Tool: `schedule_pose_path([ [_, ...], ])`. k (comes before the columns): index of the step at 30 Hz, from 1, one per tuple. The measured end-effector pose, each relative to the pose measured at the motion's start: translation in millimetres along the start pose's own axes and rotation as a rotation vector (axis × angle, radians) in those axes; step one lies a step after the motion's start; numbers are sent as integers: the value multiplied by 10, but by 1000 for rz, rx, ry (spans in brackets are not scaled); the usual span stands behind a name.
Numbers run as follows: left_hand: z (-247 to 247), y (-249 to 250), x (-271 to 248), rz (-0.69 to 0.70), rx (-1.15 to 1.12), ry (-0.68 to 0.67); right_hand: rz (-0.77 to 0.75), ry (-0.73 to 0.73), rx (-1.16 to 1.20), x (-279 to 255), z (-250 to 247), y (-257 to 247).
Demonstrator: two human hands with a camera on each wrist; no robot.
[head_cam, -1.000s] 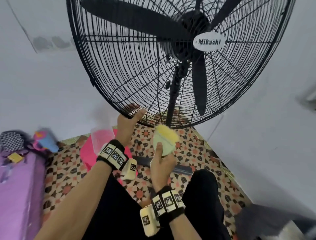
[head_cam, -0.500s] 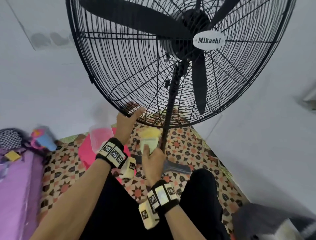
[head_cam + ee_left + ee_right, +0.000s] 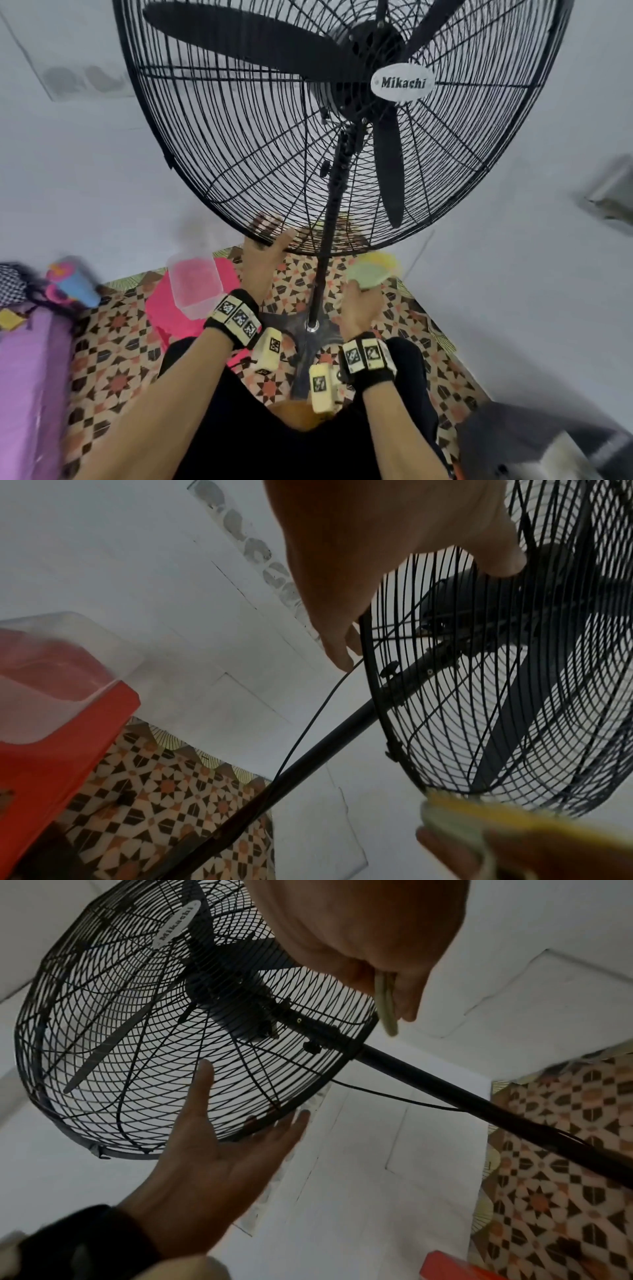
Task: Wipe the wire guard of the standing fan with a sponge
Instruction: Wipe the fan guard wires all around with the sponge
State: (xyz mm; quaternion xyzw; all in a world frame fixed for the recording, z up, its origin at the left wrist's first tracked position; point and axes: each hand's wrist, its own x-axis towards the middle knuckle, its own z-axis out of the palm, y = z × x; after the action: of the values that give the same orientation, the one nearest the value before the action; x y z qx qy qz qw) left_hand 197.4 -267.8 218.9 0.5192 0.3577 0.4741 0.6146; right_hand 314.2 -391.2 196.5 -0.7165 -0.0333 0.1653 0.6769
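The standing fan's black wire guard (image 3: 239,154) fills the top of the head view, tilted toward me. My left hand (image 3: 270,246) braces its bottom rim, thumb in front and straight fingers (image 3: 301,1118) behind the wires. My right hand (image 3: 361,305) grips a yellow-green sponge (image 3: 368,277) just under the guard's lower edge, to the right of the fan pole (image 3: 325,240). In the right wrist view the sponge (image 3: 387,1010) sticks out between thumb and fingers, close to the rear guard (image 3: 137,1042). Whether it touches the wires is unclear.
The fan's base (image 3: 308,342) sits between my knees on a patterned mat (image 3: 113,342). A clear plastic tub (image 3: 195,284) rests on a pink object (image 3: 161,308) at the left. A purple bed (image 3: 24,377) lies far left, white walls stand behind and to the right, and a power cord (image 3: 308,723) hangs by the pole.
My right hand has carried the sponge from the left of the pole to the right of it, under the guard's lower edge. The left hand has stayed on the rim.
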Motion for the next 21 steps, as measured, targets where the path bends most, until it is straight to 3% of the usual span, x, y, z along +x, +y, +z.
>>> schedule_pose_path([
  [6,26,-58,33,-51,-15,8,-156,-434,-169,-549,248,-28],
  [7,-3,-83,63,-36,23,1,-155,-450,-162,-629,253,-13],
  [9,-44,-105,98,-33,46,-23,-63,-369,-71,-625,207,-18],
  [11,-75,-103,124,-33,33,-24,77,-190,31,-448,145,-25],
  [13,-100,-130,149,-28,48,-24,86,-59,-7,-230,94,-68],
  [14,-95,-140,151,-22,69,-31,62,-74,-26,-173,92,-74],
  [19,-56,-130,126,12,117,-5,-192,-482,-287,-555,203,-164],
  [21,-74,-131,121,16,129,2,-197,-542,-353,-614,173,-82],
])
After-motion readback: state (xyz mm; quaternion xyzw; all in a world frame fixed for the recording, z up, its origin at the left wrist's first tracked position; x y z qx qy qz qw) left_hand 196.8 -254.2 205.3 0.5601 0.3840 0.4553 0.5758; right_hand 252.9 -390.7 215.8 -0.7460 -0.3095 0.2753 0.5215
